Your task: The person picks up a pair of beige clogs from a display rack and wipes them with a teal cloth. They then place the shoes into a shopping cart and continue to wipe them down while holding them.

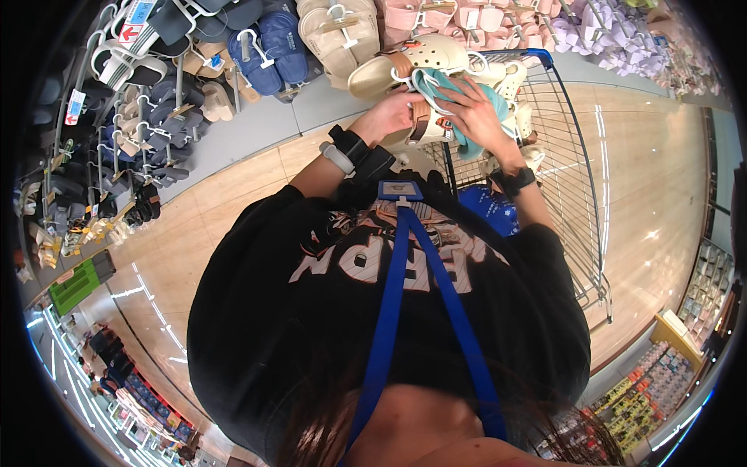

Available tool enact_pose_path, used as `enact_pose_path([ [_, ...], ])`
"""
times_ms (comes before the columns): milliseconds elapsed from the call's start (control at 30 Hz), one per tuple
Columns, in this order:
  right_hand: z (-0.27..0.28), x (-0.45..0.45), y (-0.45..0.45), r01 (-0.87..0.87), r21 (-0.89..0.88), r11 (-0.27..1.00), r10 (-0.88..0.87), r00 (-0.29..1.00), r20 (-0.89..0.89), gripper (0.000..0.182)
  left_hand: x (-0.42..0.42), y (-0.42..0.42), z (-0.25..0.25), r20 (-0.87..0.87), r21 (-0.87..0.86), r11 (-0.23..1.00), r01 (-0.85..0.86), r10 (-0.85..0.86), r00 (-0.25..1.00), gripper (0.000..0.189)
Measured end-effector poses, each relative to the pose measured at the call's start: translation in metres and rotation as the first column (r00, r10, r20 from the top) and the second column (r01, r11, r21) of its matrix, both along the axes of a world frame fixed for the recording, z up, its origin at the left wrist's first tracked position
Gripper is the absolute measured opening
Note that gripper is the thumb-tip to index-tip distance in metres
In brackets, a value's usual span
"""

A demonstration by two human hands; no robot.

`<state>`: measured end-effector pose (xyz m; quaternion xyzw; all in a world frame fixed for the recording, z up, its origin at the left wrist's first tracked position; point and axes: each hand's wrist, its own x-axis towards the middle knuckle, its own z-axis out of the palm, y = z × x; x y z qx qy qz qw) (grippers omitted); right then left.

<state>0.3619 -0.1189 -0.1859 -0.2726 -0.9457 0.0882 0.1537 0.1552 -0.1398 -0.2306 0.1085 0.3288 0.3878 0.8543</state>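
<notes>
At the top centre my left hand (400,114) is closed on a cream clog beside its brown strap. My right hand (475,114) lies with spread fingers over a teal shoe (432,82) with a white edge, pressing or holding it against the cream clogs. One cream clog (435,52) with holes and a small charm sits just above both hands, with a white plastic hanger near it. Another cream clog (429,131) with a brown strap hangs below the fingers. More cream clogs (525,119) are at the right, over the wire shopping cart (583,157).
Racks of hanging footwear line the top and left, with blue slides (268,55), beige slides (338,35), pink slides (484,20) and lilac slides (613,44). A blue patterned item (487,207) lies in the cart. Packaged goods (648,391) stand on shelves at lower right.
</notes>
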Motion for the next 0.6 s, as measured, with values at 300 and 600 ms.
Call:
enact_pose_path([
  [300,0.016,0.019,0.024,0.359,0.170,0.918,-0.330,0.928,-0.175,0.031,-0.004,0.009,0.023,-0.049,-0.013,0.990,-0.144,0.143,0.989,0.029],
  [600,0.085,-0.038,0.042,0.298,0.168,0.940,-0.193,0.868,-0.458,0.040,-0.032,0.023,0.043,0.486,0.156,0.887,-0.434,0.314,0.816,0.030],
])
